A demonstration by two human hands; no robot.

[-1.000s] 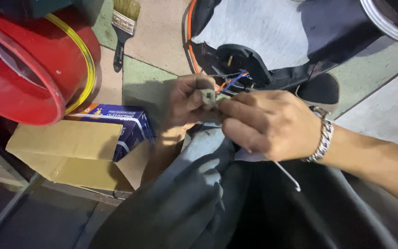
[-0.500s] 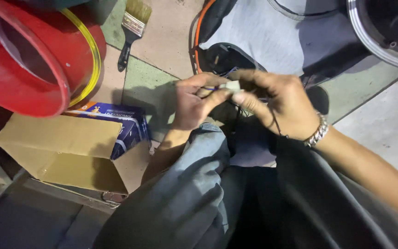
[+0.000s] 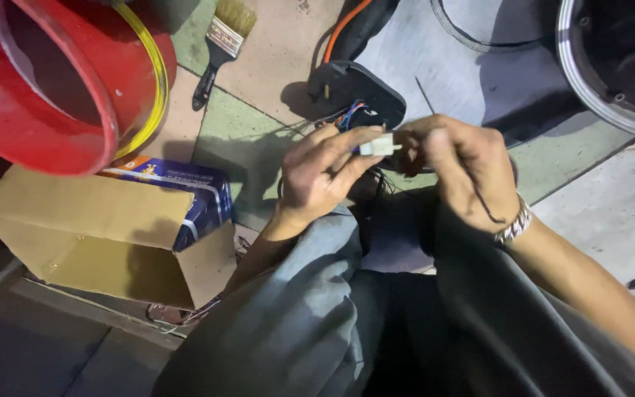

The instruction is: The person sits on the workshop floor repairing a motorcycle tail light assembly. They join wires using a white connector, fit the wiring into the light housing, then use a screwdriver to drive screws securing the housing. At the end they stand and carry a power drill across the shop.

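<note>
Pinched between my left thumb and fingertips: one small white plastic connector (image 3: 378,145), at centre frame, slightly above the middle. My left hand (image 3: 323,176) comes up from the lower centre and is closed on the connector's left end; the block pokes out to the right of my fingertips. My right hand (image 3: 458,170) sits just right of it, fingers curled shut at the connector's right end, touching or nearly so. Whether it pinches the connector itself or the wires behind, I cannot tell. A thin dark wire (image 3: 483,206) hangs down across the back of that hand; a metal link bracelet (image 3: 514,224) sits on its wrist.

Other items, largest first:

- Red bucket (image 3: 38,132), upper left of the frame, lying tilted with its mouth toward me, a yellow hose (image 3: 160,77) curving round its rim.
- Grey trousers (image 3: 310,323), my knees, filling the lower centre and right.
- Round dark housing with a bright metal rim (image 3: 589,88), upper right corner, partly cut off.
- Brown cardboard box (image 3: 97,235), left of centre, flaps open, below the bucket.
- Blue printed carton (image 3: 192,191), resting against the cardboard box's upper right edge.
- Black plastic part (image 3: 365,92), directly above my hands, with coloured wires (image 3: 350,116) running from it down toward the connector.
- Paintbrush (image 3: 220,44), upper centre-left, black handle, pale bristles pointing to the top edge, lying on the tiled floor (image 3: 259,140).
</note>
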